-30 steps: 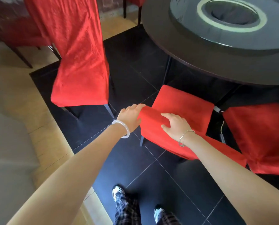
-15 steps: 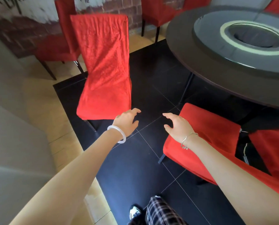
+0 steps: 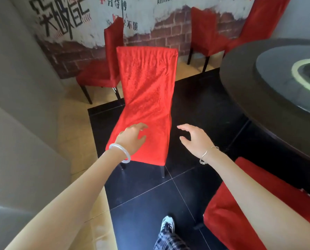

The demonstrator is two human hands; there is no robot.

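Note:
A chair in a wrinkled red cover (image 3: pixel 147 94) stands on the dark floor tiles with its back toward me. My left hand (image 3: pixel 132 137), with a white bangle on the wrist, hovers in front of the lower part of the cover with fingers spread and loosely bent, holding nothing. My right hand (image 3: pixel 195 138), with a thin silver bracelet, is held out beside the chair's right edge over the black floor, fingers relaxed and empty. Another red-covered chair (image 3: pixel 240 213) sits low at the right, just under my right forearm.
A large dark round table (image 3: pixel 255 98) with a grey turntable fills the right side. Three more red chairs (image 3: pixel 100 76) stand along the painted brick wall. A grey wall runs down the left. My foot in a white shoe (image 3: pixel 167 222) is on the black tiles.
Both hands let go of the low chair at the right and swung left toward the upright covered chair. My view turned left and up, bringing the wall and the far chairs into sight.

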